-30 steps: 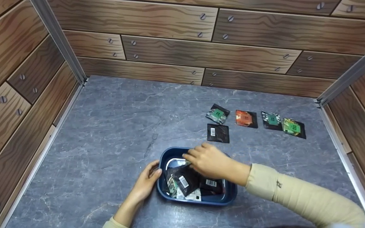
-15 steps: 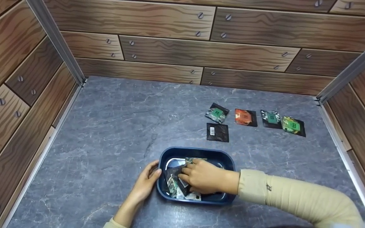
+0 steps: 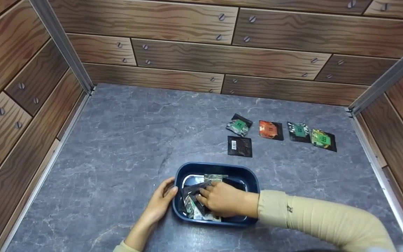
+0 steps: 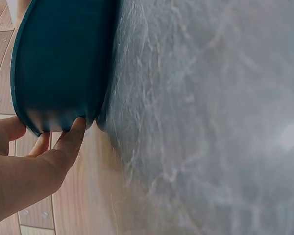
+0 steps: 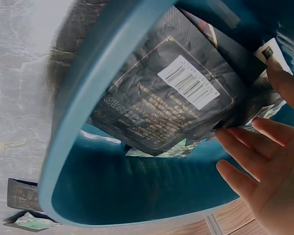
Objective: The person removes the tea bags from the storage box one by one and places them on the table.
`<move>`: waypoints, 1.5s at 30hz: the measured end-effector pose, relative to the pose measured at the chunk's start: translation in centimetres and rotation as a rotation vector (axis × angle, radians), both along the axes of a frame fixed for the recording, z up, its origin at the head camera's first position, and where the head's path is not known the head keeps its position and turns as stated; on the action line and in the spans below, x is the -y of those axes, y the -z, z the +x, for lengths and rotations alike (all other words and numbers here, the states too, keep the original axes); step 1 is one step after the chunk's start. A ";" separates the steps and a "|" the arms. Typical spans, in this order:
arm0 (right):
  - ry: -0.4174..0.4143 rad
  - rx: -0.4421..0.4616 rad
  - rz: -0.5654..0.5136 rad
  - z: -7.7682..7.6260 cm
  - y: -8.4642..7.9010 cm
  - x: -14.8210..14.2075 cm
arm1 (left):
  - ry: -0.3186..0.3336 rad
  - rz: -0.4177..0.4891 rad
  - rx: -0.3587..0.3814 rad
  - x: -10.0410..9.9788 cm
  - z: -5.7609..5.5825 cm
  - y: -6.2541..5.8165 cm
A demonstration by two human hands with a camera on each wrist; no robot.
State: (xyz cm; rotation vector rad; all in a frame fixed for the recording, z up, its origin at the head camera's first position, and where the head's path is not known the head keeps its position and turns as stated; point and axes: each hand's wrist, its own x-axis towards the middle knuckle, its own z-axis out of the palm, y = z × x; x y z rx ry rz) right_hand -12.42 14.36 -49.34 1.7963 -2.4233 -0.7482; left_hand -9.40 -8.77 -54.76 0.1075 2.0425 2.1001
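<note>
A dark blue plastic bin (image 3: 254, 182) holds several small flat sachets, some with their black backs up. My left hand (image 3: 161, 201) touches the bin's left end. In the left wrist view its fingertips (image 4: 78, 125) rest against the outer wall, the thumb by the rim. My right hand (image 3: 224, 199) is inside the bin, over the pile. In the right wrist view its fingers are spread and fairly straight, touching the sachets' edges, thumb apart. A black sachet with a white barcode label (image 5: 186, 81) leans in the bin beside these fingers. The right palm hides part of the pile in the head view.
Beyond the bin lie a black sachet (image 3: 240, 146), a grey-green one (image 3: 239, 125), an orange one (image 3: 270, 130), a green-and-white one (image 3: 298, 131) and a yellow-green one (image 3: 324, 139). Wood-patterned panels (image 3: 187, 52) enclose the grey marbled surface (image 3: 128, 140) at the back and sides.
My right hand has gone from the bin's far rim down into the pile, shifting slightly left. The black sachets under it have been disturbed. My left hand has stayed at the bin's end.
</note>
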 end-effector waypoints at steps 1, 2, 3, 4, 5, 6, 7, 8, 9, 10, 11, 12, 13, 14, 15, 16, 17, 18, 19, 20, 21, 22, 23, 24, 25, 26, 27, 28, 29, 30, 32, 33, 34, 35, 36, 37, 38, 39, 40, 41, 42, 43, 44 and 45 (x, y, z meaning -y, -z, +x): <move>-0.006 -0.004 -0.009 0.0 0.1 0.1 | -0.001 -0.001 0.001 0.0 0.0 0.0; -0.012 -0.007 -0.017 -0.1 0.1 0.1 | -0.001 -0.003 0.005 0.0 0.0 -0.1; -0.018 -0.011 -0.026 -0.1 0.1 0.2 | -0.002 -0.004 0.010 0.0 0.0 -0.1; -0.025 -0.013 -0.039 -0.2 0.1 0.3 | -0.003 -0.008 0.014 0.0 0.1 -0.1; -0.025 -0.011 -0.043 -0.2 0.1 0.3 | -0.004 -0.010 0.019 0.1 0.1 -0.1; -0.022 -0.005 -0.046 -0.1 0.1 0.4 | -0.005 -0.009 0.021 0.1 0.1 -0.1; -0.017 0.002 -0.054 -0.1 0.0 0.5 | -0.006 -0.009 0.024 0.1 0.1 -0.1; -0.013 0.008 -0.063 0.0 -0.1 0.5 | -0.006 -0.012 0.024 0.1 0.1 -0.1; -0.008 0.012 -0.075 0.1 -0.2 0.5 | -0.006 -0.011 0.022 0.1 0.1 -0.1; -0.001 0.018 -0.090 0.2 -0.3 0.6 | -0.006 -0.010 0.020 0.1 0.1 0.0; 0.008 0.025 -0.108 0.2 -0.4 0.6 | -0.005 -0.007 0.019 0.1 0.1 0.0; 0.010 0.031 -0.140 0.3 -0.5 0.6 | -0.005 -0.006 0.017 0.1 0.1 0.0; 0.009 0.035 -0.175 0.3 -0.6 0.6 | -0.005 -0.006 0.018 0.1 0.1 0.0; 0.010 0.043 -0.211 0.2 -0.8 0.7 | -0.007 -0.008 0.019 0.1 0.1 0.0; 0.010 0.053 -0.246 0.2 -0.9 0.7 | -0.008 -0.008 0.023 0.1 0.1 0.0; 0.012 0.066 -0.282 0.2 -1.1 0.8 | -0.008 -0.010 0.023 0.1 0.1 0.0; 0.012 0.077 -0.314 0.2 -1.2 0.8 | -0.008 -0.009 0.025 0.1 0.1 0.0; 0.012 0.089 -0.343 0.2 -1.4 0.9 | -0.008 -0.009 0.024 0.1 0.1 -0.1; 0.013 0.099 -0.369 0.2 -1.6 0.9 | -0.008 -0.007 0.025 0.1 0.1 -0.1; 0.013 0.105 -0.392 0.2 -1.8 0.9 | -0.007 -0.006 0.025 0.0 0.1 -0.1; 0.011 0.105 -0.409 0.3 -2.0 0.9 | -0.006 -0.005 0.025 0.0 0.0 -0.1; 0.007 0.102 -0.426 0.3 -2.2 0.9 | -0.002 -0.002 0.022 0.0 0.0 -0.1; 0.003 0.098 -0.441 0.4 -2.4 0.9 | 0.000 0.003 0.021 0.0 0.0 -0.1; -0.002 0.093 -0.455 0.5 -2.6 0.9 | 0.003 0.005 0.021 0.0 0.0 -0.1; -0.008 0.088 -0.468 0.5 -2.7 0.9 | 0.005 0.009 0.022 0.0 0.0 -0.1; -0.013 0.084 -0.481 0.6 -2.9 0.8 | 0.007 0.011 0.021 0.0 0.1 0.0; -0.017 0.081 -0.492 0.7 -3.0 0.8 | 0.009 0.013 0.022 0.0 0.1 0.0; -0.023 0.078 -0.504 0.7 -3.1 0.7 | 0.010 0.016 0.021 0.0 0.1 0.0; -0.026 0.075 -0.514 0.7 -3.2 0.6 | 0.010 0.017 0.022 0.0 0.1 0.0; -0.030 0.072 -0.523 0.7 -3.3 0.5 | 0.009 0.017 0.023 0.0 0.1 0.0; -0.038 0.064 -0.541 0.6 -3.5 0.3 | 0.006 0.016 0.023 0.0 0.1 0.1; -0.042 0.055 -0.548 0.6 -3.6 0.2 | 0.004 0.018 0.024 0.0 0.1 0.1; -0.044 0.048 -0.558 0.5 -3.7 0.1 | 0.001 0.016 0.024 0.0 0.1 0.1; -0.044 0.045 -0.569 0.5 -3.8 0.0 | -0.001 0.017 0.024 0.0 0.1 0.1; -0.042 0.043 -0.583 0.4 -3.9 -0.1 | -0.003 0.015 0.024 0.0 0.1 0.1; -0.038 0.043 -0.599 0.3 -4.0 -0.2 | -0.004 0.017 0.025 0.0 0.1 0.1; -0.033 0.043 -0.617 0.3 -4.1 -0.4 | -0.005 0.017 0.026 0.0 0.1 0.1; -0.026 0.047 -0.640 0.2 -4.3 -0.5 | -0.006 0.015 0.029 0.0 0.1 0.0; -0.022 0.052 -0.664 0.1 -4.5 -0.7 | -0.007 0.010 0.030 0.0 0.1 0.0; -0.016 0.056 -0.687 0.0 -4.6 -0.9 | -0.008 0.010 0.033 0.0 0.1 -0.1; -0.012 0.059 -0.710 -0.1 -4.8 -1.0 | -0.008 0.007 0.038 0.0 0.1 -0.1; -0.009 0.060 -0.733 -0.2 -5.0 -1.2 | -0.009 0.008 0.041 0.0 0.2 -0.1; -0.005 0.060 -0.754 -0.4 -5.2 -1.4 | -0.009 0.005 0.042 0.0 0.2 -0.2; 0.000 0.060 -0.774 -0.5 -5.4 -1.6 | -0.010 0.003 0.042 0.0 0.2 -0.2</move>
